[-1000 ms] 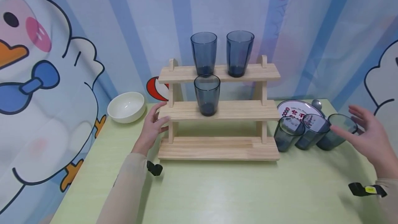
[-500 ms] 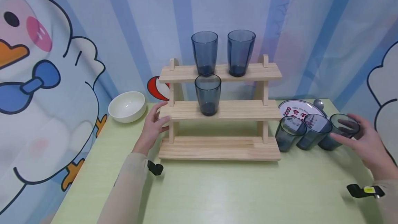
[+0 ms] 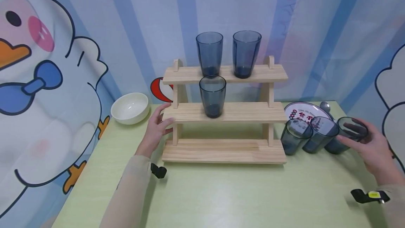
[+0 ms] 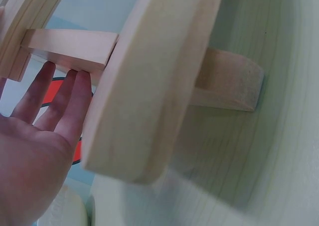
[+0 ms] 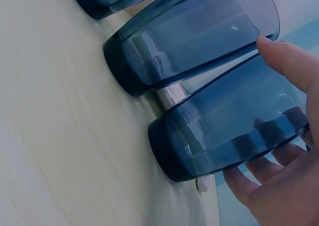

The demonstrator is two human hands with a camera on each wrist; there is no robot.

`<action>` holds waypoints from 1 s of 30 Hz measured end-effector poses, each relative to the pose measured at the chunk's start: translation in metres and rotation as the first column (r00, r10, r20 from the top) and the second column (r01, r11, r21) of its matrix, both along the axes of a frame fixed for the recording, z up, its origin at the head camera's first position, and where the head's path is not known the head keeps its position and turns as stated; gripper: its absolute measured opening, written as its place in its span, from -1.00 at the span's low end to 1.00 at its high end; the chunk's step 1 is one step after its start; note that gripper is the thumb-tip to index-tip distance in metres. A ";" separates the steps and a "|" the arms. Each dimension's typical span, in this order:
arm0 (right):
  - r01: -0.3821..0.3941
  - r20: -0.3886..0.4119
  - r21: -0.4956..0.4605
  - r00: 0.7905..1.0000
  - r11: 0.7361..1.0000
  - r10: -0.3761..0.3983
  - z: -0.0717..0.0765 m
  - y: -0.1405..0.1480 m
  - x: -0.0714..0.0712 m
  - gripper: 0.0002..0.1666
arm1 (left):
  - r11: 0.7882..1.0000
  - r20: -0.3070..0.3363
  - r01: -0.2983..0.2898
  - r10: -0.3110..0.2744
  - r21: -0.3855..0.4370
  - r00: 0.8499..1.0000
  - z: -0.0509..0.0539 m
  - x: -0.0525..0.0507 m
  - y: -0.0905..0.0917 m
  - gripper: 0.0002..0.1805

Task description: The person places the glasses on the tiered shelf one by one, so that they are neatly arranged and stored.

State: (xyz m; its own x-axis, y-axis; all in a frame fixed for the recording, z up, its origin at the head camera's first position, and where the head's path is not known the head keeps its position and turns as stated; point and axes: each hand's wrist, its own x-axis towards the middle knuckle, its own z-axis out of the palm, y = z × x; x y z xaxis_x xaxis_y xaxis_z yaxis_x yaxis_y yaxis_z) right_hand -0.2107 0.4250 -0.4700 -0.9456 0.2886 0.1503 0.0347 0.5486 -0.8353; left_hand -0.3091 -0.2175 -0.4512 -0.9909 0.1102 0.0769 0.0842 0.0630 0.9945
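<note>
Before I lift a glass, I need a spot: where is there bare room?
Free: the bottom shelf between its posts; the middle shelf right of its glass; the table before the rack. Crowded: right of the rack, where the right hand holds the outermost of three glasses, with plate and spoon behind.

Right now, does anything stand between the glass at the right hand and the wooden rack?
Yes: the middle glass and the inner glass stand on the table between the outermost glass, which the right hand curls round, and the wooden rack. Above them, nothing visible blocks the way.
</note>
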 end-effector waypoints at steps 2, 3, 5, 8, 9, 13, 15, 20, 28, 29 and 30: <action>0.011 -0.004 -0.004 1.000 1.000 -0.011 0.000 0.000 0.000 0.03 | 1.000 -0.001 -0.003 0.003 0.000 1.000 0.000 0.000 0.000 -0.33; 0.019 -0.005 -0.005 1.000 1.000 -0.019 -0.001 0.000 0.000 0.03 | 1.000 -0.002 -0.003 0.003 -0.002 1.000 -0.001 0.000 0.000 -0.33; 0.030 -0.009 -0.012 1.000 0.999 -0.030 -0.002 0.000 0.000 0.03 | 1.000 -0.003 -0.005 0.005 0.001 1.000 -0.001 0.000 0.000 -0.33; 0.049 -0.012 -0.026 0.999 0.998 -0.050 -0.003 0.000 0.001 0.02 | 1.000 -0.006 -0.001 0.001 0.005 1.000 -0.002 0.001 -0.001 -0.32; 0.056 -0.012 -0.029 0.998 0.998 -0.057 -0.003 0.000 0.001 0.02 | 1.000 -0.007 0.001 -0.001 0.007 1.000 -0.001 0.001 -0.001 -0.32; 0.060 -0.029 -0.048 0.998 0.997 -0.062 -0.002 -0.001 0.005 0.01 | 1.000 -0.009 0.007 -0.007 0.010 1.000 -0.001 0.000 -0.001 -0.32; 0.058 -0.047 -0.060 0.997 0.997 -0.061 -0.002 -0.001 0.007 0.00 | 1.000 -0.013 0.005 -0.005 0.010 1.000 -0.001 0.000 -0.001 -0.32; 0.049 -0.113 -0.105 0.992 0.993 -0.061 0.001 0.000 0.013 -0.02 | 1.000 -0.007 0.000 0.000 0.006 1.000 -0.002 -0.001 -0.001 -0.32; 0.039 -0.226 -0.154 0.971 0.987 -0.074 0.021 -0.001 0.022 -0.07 | 1.000 -0.006 -0.004 0.004 0.005 1.000 -0.001 -0.001 0.000 -0.33; 0.040 -0.243 -0.149 0.967 0.988 -0.075 0.023 -0.002 0.023 -0.08 | 1.000 -0.006 -0.003 0.003 0.006 1.000 -0.001 -0.001 0.000 -0.33; 0.040 -0.262 -0.141 0.962 0.989 -0.077 0.025 -0.002 0.024 -0.08 | 1.000 -0.005 -0.004 0.004 0.008 1.000 -0.001 0.000 0.000 -0.33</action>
State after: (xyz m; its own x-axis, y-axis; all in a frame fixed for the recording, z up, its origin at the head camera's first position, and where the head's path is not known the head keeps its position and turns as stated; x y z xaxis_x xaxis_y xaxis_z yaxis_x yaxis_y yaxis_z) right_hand -0.1867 0.4232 -0.4447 -0.8575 0.3768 0.3505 -0.1699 0.4356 -0.8840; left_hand -0.3096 -0.2173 -0.4520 -0.9910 0.1056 0.0826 0.0888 0.0552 0.9945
